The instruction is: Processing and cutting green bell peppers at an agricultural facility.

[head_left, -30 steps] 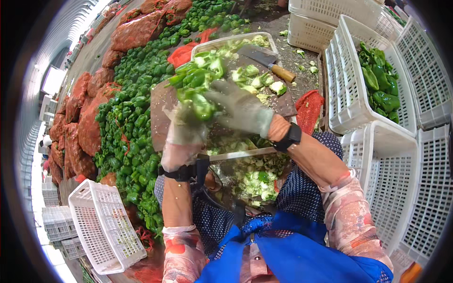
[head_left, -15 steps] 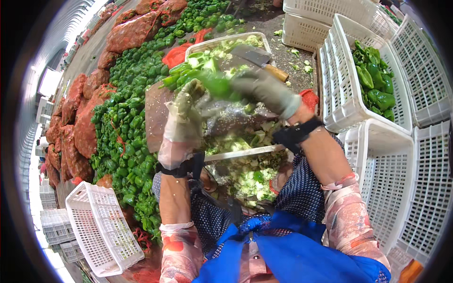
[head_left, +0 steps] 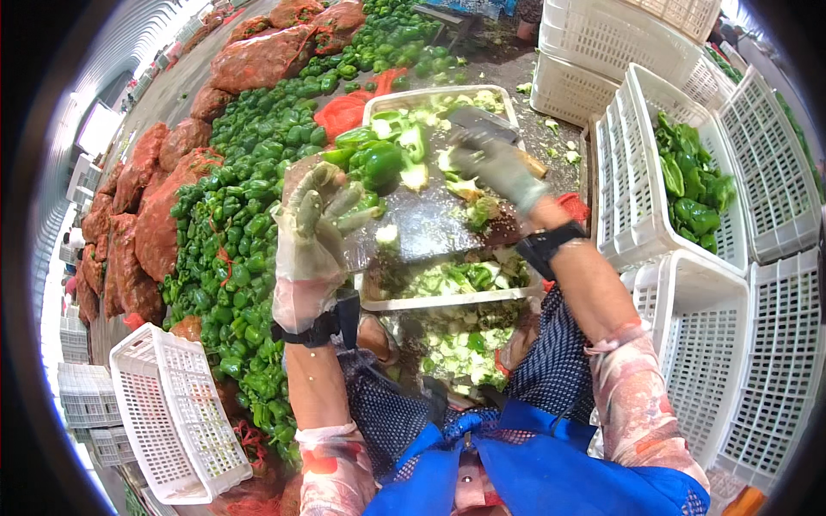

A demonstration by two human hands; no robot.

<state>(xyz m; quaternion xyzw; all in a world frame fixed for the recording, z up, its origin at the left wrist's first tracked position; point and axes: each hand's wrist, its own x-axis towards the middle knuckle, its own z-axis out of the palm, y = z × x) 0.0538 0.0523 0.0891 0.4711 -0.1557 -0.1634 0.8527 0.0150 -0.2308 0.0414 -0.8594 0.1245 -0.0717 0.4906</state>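
Note:
My left hand (head_left: 314, 211), in a soiled pale glove, is open with fingers apart beside the pile of whole green peppers and holds nothing. My right hand (head_left: 495, 168), gloved too, is beside the wooden handle (head_left: 533, 164) of a broad-bladed knife (head_left: 483, 122); its fingers are smeared by motion. Between the hands, a glossy green pepper (head_left: 379, 164) and pale-cored cut pieces (head_left: 413, 142) rest at the far left of a wet, seed-speckled board (head_left: 413, 228). The board lies across a white tray (head_left: 447, 301) with cut pepper scraps in it.
Whole green peppers (head_left: 241, 232) are heaped to the left, with full red mesh sacks (head_left: 138, 249) behind. At right stand white crates (head_left: 632, 172), one holding green pepper pieces (head_left: 688, 181). A tipped white crate (head_left: 176, 413) is at lower left. Scraps (head_left: 465, 357) lie between my feet.
The hands have moved apart. The green pepper that was blurred between them now rests by the cut pieces; the left hand has opened and shifted left and nearer.

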